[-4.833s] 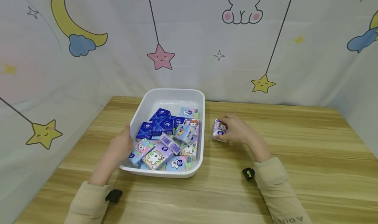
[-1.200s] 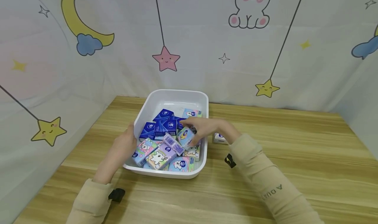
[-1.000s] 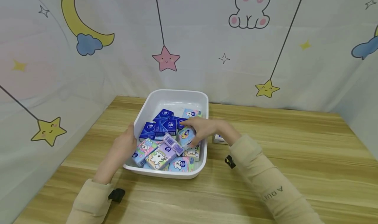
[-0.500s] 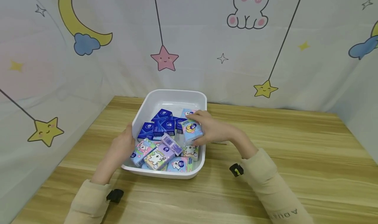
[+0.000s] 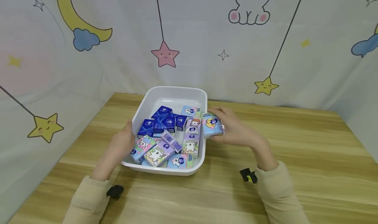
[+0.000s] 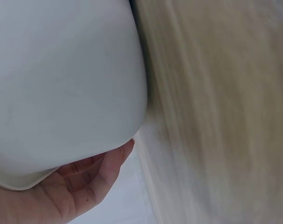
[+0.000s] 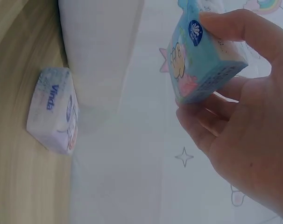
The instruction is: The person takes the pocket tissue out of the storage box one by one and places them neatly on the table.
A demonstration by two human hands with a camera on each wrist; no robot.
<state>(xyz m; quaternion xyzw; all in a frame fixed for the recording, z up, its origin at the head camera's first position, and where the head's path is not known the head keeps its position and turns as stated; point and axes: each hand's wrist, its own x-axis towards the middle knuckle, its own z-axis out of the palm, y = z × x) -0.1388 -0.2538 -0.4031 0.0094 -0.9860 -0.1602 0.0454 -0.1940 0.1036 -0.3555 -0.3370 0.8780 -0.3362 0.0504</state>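
Beside the right rim of the white plastic tub (image 5: 176,92), my right hand (image 5: 237,129) pinches a light blue pocket tissue pack (image 5: 212,125) with a yellow cartoon print. The right wrist view shows thumb on one side of that tissue pack (image 7: 197,56) and fingers on the other, above the table. My left hand (image 5: 121,143) holds the tub's left rim; in the left wrist view its fingers (image 6: 114,161) curl against the outer wall. Inside the tub lie several tissue packs, among them dark blue ones (image 5: 164,123), a purple one (image 5: 159,154) and pastel ones (image 5: 179,161).
A white and purple tissue pack (image 7: 53,109) marked Vinda stands on the table outside the tub, mostly hidden behind my right hand in the head view. The wooden table (image 5: 295,152) meets a printed cloth backdrop (image 5: 200,27) at the back and sides.
My right hand let go of the purple pack on the table, reached into the tub, took the light blue tissue pack and carried it right past the rim. The left hand keeps its hold.
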